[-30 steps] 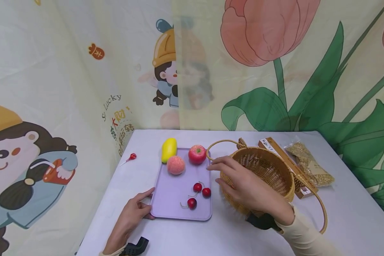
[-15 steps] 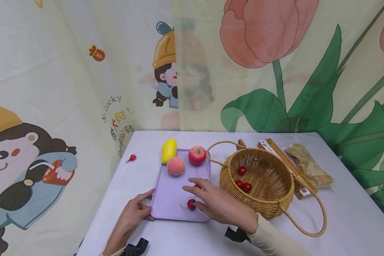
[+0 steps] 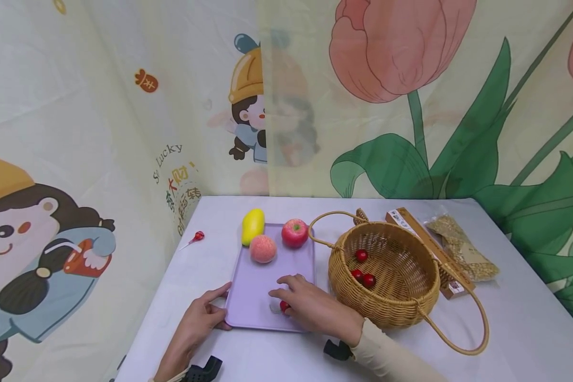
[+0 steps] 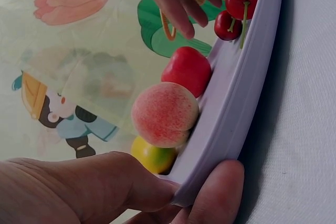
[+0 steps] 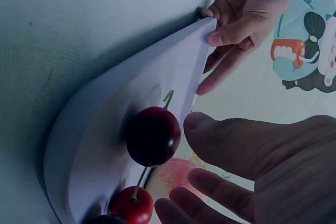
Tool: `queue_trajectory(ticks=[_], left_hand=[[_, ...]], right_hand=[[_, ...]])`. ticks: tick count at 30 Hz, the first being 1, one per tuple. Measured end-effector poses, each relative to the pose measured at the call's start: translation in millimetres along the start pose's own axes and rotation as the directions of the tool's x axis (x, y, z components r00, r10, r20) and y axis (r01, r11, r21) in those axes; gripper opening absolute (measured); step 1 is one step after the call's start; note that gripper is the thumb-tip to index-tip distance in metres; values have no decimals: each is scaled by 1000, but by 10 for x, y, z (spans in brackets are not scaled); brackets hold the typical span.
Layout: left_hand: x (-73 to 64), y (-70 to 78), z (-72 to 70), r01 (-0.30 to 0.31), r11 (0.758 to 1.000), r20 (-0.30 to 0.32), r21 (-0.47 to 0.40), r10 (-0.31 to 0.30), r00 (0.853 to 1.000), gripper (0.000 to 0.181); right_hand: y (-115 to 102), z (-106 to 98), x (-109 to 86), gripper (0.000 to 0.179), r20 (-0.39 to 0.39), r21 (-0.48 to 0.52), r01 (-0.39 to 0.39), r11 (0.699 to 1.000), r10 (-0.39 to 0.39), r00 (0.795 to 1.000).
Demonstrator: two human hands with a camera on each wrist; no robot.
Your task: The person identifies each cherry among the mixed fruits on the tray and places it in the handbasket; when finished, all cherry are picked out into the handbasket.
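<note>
My left hand (image 3: 194,320) pinches the left edge of a lilac tray (image 3: 249,294), with thumb and finger on its rim in the left wrist view. My right hand (image 3: 315,307) is over the tray's near right part, fingers spread and apart. Its thumb is close beside a dark red cherry (image 5: 153,136) with a green stem; another cherry (image 5: 134,204) lies just beyond, toward the fingertips. From the head view, the hand hides most of the cherries. A peach (image 3: 263,249), a red apple (image 3: 294,233) and a yellow mango (image 3: 253,227) sit at the tray's far end.
To the tray's right stands a wicker basket (image 3: 382,310) with its handles folded outward and three cherries (image 3: 361,255) inside. Behind it lie a long brown box (image 3: 425,239) and a bag of grain (image 3: 463,246). A red lollipop (image 3: 198,236) is at the left.
My right hand has moved from over the basket leftward and down to the cherries on the tray. The basket's cherries have come into view. My left hand stays on the tray.
</note>
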State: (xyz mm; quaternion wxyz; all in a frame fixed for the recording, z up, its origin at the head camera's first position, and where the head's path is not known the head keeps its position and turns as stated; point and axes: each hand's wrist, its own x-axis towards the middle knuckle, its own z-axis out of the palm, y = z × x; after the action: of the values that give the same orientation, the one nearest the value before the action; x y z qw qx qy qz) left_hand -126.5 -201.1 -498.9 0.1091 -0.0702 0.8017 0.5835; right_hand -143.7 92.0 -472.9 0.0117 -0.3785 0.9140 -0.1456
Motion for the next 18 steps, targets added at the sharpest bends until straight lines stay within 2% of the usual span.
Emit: queue_trajectory(ticks=[7,18], left_hand=[[5,-4,-7,6,1000,4,-2,-6,1000,64],[-3,16,0,18,1000,-5,7,-18,1000,65]], right_hand=[[-4,66,39,45,26,-10,3,1000,-3,1000],[-14,140,57,30,-13,-12,38,999,-38,999]])
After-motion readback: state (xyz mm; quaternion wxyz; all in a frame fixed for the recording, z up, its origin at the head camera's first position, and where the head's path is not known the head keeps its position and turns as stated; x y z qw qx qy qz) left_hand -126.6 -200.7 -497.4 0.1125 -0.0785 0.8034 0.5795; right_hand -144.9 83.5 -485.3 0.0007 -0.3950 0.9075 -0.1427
